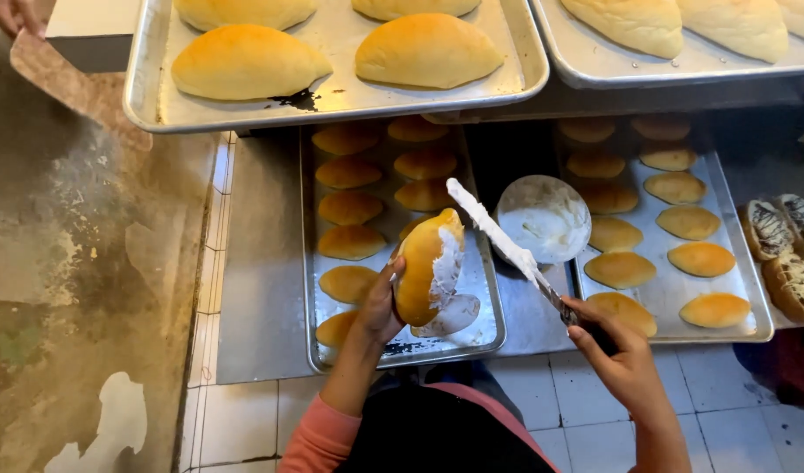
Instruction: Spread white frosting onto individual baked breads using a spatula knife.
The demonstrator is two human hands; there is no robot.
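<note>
One split bun [424, 267], golden and smeared with white cream along its cut face, is held upright above the front edge of the left baking tray [481, 337]. The left hand [380, 302] has its fingers clamped on the bun's back. The right hand [617, 350] has its fingers closed round a knife [498, 236], whose cream-coated blade lies just beside the bun. A cream bowl [544, 219] sits between the two lower trays; the right baking tray [752, 307] holds more buns.

The left arm has a pink sleeve [319, 438] pushed up. A dark apron [437, 438] covers the front. The right arm is bare.
</note>
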